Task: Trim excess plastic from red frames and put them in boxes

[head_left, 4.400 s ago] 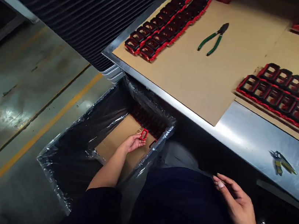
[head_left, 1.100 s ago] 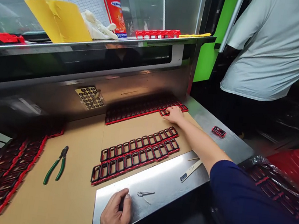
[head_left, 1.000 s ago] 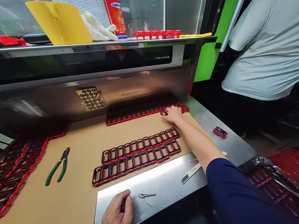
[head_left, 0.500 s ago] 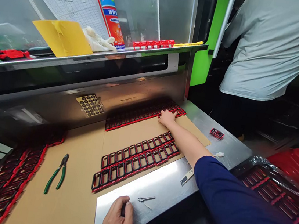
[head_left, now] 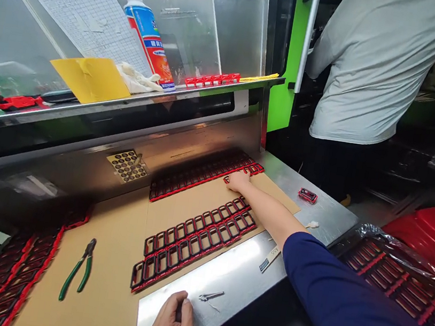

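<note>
Beyond the front frames (head_left: 193, 237), your right hand (head_left: 239, 181) hides its grip; a dipping forearm (head_left: 269, 211) could skew them. Nearer, your left hand (head_left: 174, 323) sits loosely curled, seemingly empty.

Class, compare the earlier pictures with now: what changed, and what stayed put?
The left hand has left the lined bin and come up to the metal tabletop; the red frame it held no longer shows in it. The right hand has reached to the far row of frames and shifted slightly left along it. The green-handled pliers stayed on the cardboard.
</note>
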Motion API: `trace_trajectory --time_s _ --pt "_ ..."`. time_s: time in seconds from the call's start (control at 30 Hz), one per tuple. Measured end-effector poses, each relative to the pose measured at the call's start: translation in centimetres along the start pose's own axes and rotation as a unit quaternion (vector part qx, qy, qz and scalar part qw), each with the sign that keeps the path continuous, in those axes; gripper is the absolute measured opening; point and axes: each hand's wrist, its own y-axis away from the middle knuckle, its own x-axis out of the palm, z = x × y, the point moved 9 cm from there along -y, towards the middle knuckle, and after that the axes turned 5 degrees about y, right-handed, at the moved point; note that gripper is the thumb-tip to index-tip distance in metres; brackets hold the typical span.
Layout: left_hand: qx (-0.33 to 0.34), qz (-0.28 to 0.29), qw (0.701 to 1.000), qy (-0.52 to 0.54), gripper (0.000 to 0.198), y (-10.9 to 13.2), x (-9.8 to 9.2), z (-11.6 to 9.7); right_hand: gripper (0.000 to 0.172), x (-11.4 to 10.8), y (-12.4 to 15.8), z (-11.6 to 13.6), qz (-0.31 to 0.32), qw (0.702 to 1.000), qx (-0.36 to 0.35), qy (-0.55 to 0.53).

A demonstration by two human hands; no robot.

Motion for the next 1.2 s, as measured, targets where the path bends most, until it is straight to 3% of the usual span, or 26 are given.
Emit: trace_trajectory --time_s 0.2,0.47,0.7,0.8,1.03,1.2 --pt "-0.009 0.027 0.999 -0.014 0.026 -0.2 0.6 0.5 0.034 -0.2 0.9 -0.6 0.003 0.999 -0.045 0.001" --pt "0.006 0.01 1.0 -0.013 0.026 -0.1 0.3 0.2 0.033 -1.2 0.1 -0.4 0.025 0.999 -0.041 0.004" --pt "0.036 0.1 0.994 -0.038 0.026 -0.8 0.9 0.3 0.031 -1.1 1.3 -0.3 0.068 0.997 -0.043 0.004" --pt "0.043 0.097 0.993 -0.045 0.026 -0.8 0.7 0.1 0.032 -0.9 2.7 -1.8 0.087 0.995 -0.036 0.015" --pt "0.048 0.115 0.991 -0.056 0.024 -0.8 1.3 0.3 0.029 -0.4 8.4 -8.8 0.113 0.992 -0.008 0.049" --pt "0.068 0.102 0.99 -0.069 0.025 -0.7 1.3 0.3 0.03 0.7 10.7 -8.8 0.129 0.991 -0.032 0.03"
